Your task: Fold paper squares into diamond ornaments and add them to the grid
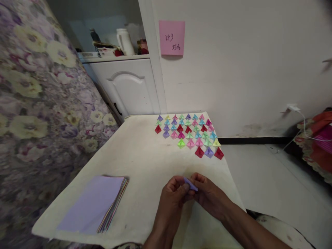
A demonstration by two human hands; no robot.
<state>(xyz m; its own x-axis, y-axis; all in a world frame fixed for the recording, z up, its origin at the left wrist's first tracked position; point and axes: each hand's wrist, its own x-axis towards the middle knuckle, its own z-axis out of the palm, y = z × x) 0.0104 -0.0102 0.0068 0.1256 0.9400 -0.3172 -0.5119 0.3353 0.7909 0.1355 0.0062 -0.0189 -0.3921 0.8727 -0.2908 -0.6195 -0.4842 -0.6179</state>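
Observation:
My left hand (173,194) and my right hand (209,194) meet over the near part of the cream table (145,162). Together they pinch a small folded piece of purple paper (190,184), fingers closed on it from both sides. Beyond my hands, at the table's far right corner, lie several rows of small folded paper shapes (188,135) in red, pink, green, blue and purple. A stack of coloured paper sheets (94,204), with a lilac sheet on top, rests at the near left of the table.
A floral fabric surface (33,103) borders the table's left side. A white cabinet (127,86) stands behind, with a white jug (125,41) on top. A pink note (172,37) hangs on the wall. Floor and a charger cable (298,114) lie to the right.

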